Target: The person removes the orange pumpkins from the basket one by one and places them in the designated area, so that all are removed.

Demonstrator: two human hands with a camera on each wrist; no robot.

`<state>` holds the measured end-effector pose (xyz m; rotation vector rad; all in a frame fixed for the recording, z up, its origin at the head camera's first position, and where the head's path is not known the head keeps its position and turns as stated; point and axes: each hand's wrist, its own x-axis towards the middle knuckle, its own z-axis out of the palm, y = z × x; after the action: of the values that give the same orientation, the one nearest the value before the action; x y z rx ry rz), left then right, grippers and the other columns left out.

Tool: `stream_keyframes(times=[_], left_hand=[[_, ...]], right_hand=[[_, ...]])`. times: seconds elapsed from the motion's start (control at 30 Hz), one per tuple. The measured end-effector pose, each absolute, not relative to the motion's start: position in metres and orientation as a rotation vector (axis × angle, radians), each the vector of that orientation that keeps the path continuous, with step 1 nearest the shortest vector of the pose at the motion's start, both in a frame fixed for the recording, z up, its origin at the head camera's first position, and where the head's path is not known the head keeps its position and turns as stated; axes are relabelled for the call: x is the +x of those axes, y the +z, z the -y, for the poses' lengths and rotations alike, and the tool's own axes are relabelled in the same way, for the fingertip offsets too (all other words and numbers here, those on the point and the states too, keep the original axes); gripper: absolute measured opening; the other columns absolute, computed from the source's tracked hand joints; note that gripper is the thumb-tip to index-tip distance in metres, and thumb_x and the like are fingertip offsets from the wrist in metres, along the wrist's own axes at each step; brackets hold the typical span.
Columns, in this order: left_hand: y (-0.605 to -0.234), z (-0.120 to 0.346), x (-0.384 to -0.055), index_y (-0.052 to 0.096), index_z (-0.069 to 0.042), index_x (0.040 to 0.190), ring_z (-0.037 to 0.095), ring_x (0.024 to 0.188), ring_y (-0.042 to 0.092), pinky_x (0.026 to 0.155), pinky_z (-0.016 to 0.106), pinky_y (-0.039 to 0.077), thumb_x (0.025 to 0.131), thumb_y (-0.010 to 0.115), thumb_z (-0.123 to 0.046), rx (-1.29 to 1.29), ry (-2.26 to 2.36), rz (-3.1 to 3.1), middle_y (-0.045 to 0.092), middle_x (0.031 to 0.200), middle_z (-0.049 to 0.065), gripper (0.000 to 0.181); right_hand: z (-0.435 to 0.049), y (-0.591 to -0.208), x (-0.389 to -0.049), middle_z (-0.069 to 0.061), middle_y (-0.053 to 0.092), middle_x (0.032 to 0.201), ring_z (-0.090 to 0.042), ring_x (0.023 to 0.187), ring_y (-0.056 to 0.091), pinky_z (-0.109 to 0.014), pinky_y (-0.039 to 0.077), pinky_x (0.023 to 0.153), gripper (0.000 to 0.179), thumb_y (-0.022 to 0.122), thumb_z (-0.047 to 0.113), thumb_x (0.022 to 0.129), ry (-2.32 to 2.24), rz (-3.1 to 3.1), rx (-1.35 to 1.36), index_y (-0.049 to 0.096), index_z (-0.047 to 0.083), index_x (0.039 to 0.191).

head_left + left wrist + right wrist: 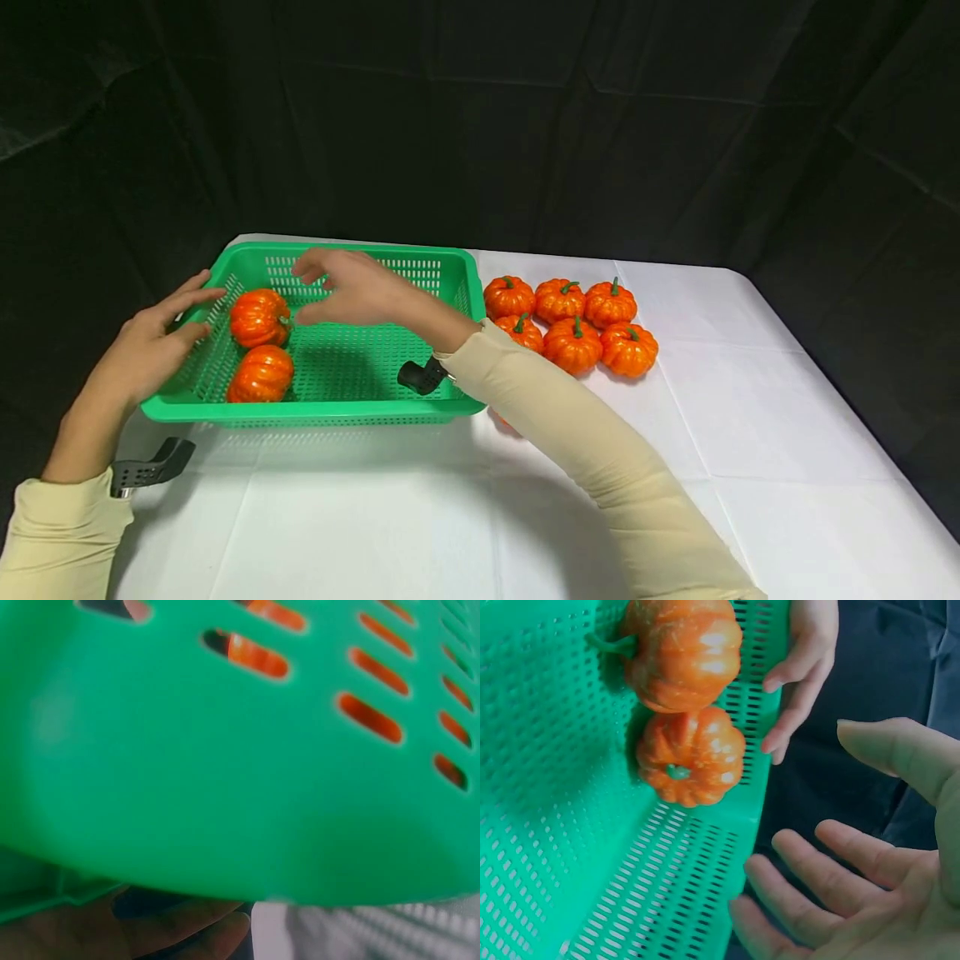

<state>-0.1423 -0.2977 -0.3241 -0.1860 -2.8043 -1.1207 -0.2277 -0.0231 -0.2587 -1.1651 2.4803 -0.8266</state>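
Two orange toy pumpkins [260, 318] [261, 375] lie against the left wall inside a green perforated basket [315, 410]. My left hand [153, 342] is at the basket's left rim, with its fingers reaching over the edge; the left wrist view has the basket wall close up and some fingers [202, 930] below it. Above the basket, just right of the pumpkins, my right hand [356, 287] hovers with spread, slightly bent fingers and nothing in them. In the right wrist view its palm [885, 900] appears beside the basket edge, apart from both pumpkins.
Several more orange pumpkins [572, 346] stand in rows on the white-covered table [360, 517], right of the basket. The right sleeve [570, 433] partly hides another near the basket's front corner. A black cloth [480, 125] hangs behind the table.
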Motion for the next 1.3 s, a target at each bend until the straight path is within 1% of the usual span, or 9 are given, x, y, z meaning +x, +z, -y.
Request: stream_keyframes(times=[0.2, 0.4, 0.6, 0.7, 0.83, 0.97, 1.17, 1.23, 1.3], left_hand=[[-0.325, 0.298, -0.142, 0.043, 0.002, 0.155, 0.055, 0.151, 0.009, 0.110, 0.081, 0.006, 0.108, 0.043, -0.014, -0.190, -1.123, 2.811, 0.014, 0.172, 0.013, 0.049], [-0.325, 0.296, -0.144, 0.042, 0.000, 0.156, 0.055, 0.151, 0.010, 0.110, 0.081, 0.008, 0.109, 0.043, -0.015, -0.202, -1.131, 2.818, 0.013, 0.172, 0.012, 0.050], [-0.325, 0.292, -0.146, 0.042, 0.001, 0.156, 0.056, 0.151, 0.012, 0.109, 0.081, 0.012, 0.109, 0.043, -0.015, -0.195, -1.127, 2.828, 0.013, 0.172, 0.013, 0.050], [-0.325, 0.291, -0.146, 0.042, 0.003, 0.155, 0.056, 0.150, 0.011, 0.110, 0.081, 0.010, 0.109, 0.042, -0.014, -0.192, -1.114, 2.832, 0.013, 0.172, 0.015, 0.049], [-0.323, 0.290, -0.147, 0.040, 0.005, 0.155, 0.057, 0.150, 0.010, 0.110, 0.081, 0.007, 0.108, 0.041, -0.011, -0.200, -1.109, 2.829, 0.012, 0.171, 0.018, 0.049], [-0.323, 0.289, -0.146, 0.040, 0.005, 0.155, 0.057, 0.150, 0.009, 0.111, 0.080, 0.007, 0.108, 0.041, -0.010, -0.201, -1.114, 2.828, 0.013, 0.171, 0.018, 0.049], [-0.325, 0.291, -0.146, 0.041, 0.004, 0.155, 0.057, 0.150, 0.010, 0.111, 0.080, 0.006, 0.109, 0.042, -0.012, -0.210, -1.114, 2.832, 0.013, 0.172, 0.016, 0.049], [-0.325, 0.291, -0.147, 0.041, 0.003, 0.155, 0.056, 0.150, 0.010, 0.110, 0.081, 0.006, 0.109, 0.042, -0.013, -0.209, -1.115, 2.830, 0.013, 0.172, 0.015, 0.049], [-0.325, 0.291, -0.147, 0.042, 0.003, 0.155, 0.056, 0.151, 0.010, 0.110, 0.081, 0.006, 0.109, 0.042, -0.013, -0.211, -1.120, 2.826, 0.013, 0.172, 0.014, 0.049]], right_hand=[[0.036, -0.269, -0.239, -0.006, 0.055, 0.149, -0.024, 0.130, 0.056, -0.020, 0.049, 0.092, 0.069, 0.080, 0.021, 0.093, -0.961, -2.301, -1.080, 0.048, 0.012, 0.154], [0.048, -0.277, -0.246, -0.010, 0.047, 0.157, -0.027, 0.138, 0.049, -0.021, 0.046, 0.098, 0.071, 0.076, 0.018, 0.096, -0.990, -2.182, -1.116, 0.042, 0.009, 0.158], [0.057, -0.287, -0.250, -0.009, 0.047, 0.157, -0.022, 0.138, 0.046, -0.020, 0.040, 0.104, 0.067, 0.075, 0.014, 0.097, -0.923, -2.180, -1.194, 0.045, 0.005, 0.156], [0.060, -0.293, -0.251, -0.004, 0.046, 0.158, -0.017, 0.137, 0.045, -0.020, 0.039, 0.104, 0.066, 0.074, 0.016, 0.097, -0.809, -2.224, -1.208, 0.045, 0.009, 0.156], [0.062, -0.298, -0.252, 0.000, 0.042, 0.159, -0.015, 0.134, 0.045, -0.019, 0.039, 0.102, 0.070, 0.072, 0.021, 0.099, -0.662, -2.273, -1.200, 0.040, 0.013, 0.160], [0.062, -0.303, -0.252, 0.000, 0.041, 0.159, -0.013, 0.133, 0.043, -0.018, 0.037, 0.103, 0.070, 0.071, 0.021, 0.099, -0.677, -2.254, -1.223, 0.038, 0.013, 0.160], [0.063, -0.311, -0.252, -0.001, 0.047, 0.140, -0.016, 0.118, 0.049, -0.020, 0.042, 0.094, 0.051, 0.069, 0.019, 0.101, -0.778, -2.151, -1.282, 0.044, 0.013, 0.145], [0.064, -0.313, -0.252, -0.001, 0.048, 0.137, -0.016, 0.117, 0.049, -0.019, 0.041, 0.095, 0.047, 0.068, 0.016, 0.102, -0.820, -2.124, -1.309, 0.044, 0.012, 0.141], [0.065, -0.314, -0.252, -0.002, 0.050, 0.139, -0.015, 0.120, 0.048, -0.019, 0.040, 0.098, 0.049, 0.069, 0.014, 0.101, -0.846, -2.130, -1.332, 0.044, 0.010, 0.143]])
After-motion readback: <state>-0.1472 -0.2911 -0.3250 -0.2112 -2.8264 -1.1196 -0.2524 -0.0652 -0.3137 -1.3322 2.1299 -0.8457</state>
